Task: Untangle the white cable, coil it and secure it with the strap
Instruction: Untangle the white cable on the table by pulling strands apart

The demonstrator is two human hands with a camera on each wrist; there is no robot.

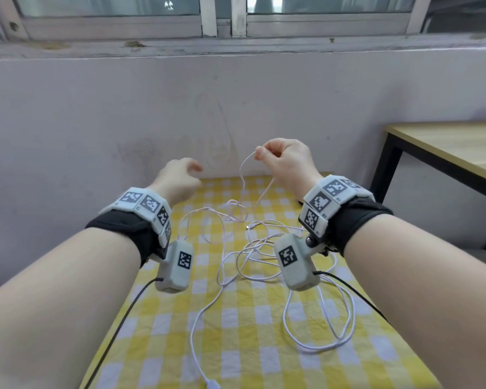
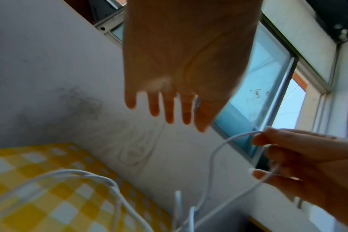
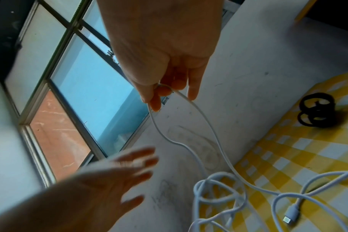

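Surface: yellow-and-white checked cloth [image 1: 264, 357] over a small table, pushed right up against a scuffed pale wall [image 1: 96, 108] under a window [image 3: 93, 66].
Right hand: right hand [image 1: 288, 161] raised above the far end of the cloth, thumb and fingertips pinching a bend of the white cable [image 1: 243, 175], so grasping it, not just touching.
Cable run: two strands drop down from that pinch toward the wrist side, straight into a knotted clump [image 3: 218, 188] below and a bit left of the hand.
Rest of cable: loose loops sprawled over the cloth below and behind both wrists, one big loop [image 1: 320, 327] trailing back under the right forearm, one plug end [image 3: 291, 215] lying flat near the clump, another end [image 1: 212, 384] way back at the near edge.
Left hand: left hand [image 1: 180, 178] up in the air, fingers spread and relaxed in the left wrist view, holding nothing, kinda blurry.
Key relation: hanging strands sit to the right of the left hand and slightly lower, long axis roughly vertical, between the two hands; left hand clearly the free one and close enough to reach across.
Next move (guess): probably a grab on the hanging strand or the clump with the left, then pulling apart.
Strap: black looped strap [image 3: 316, 109] resting on the cloth by the wall, off to the right of the right hand, untouched.
Progress: early days, still tangled, no coil yet.
Risk: tugging upward could cinch the clump tighter.
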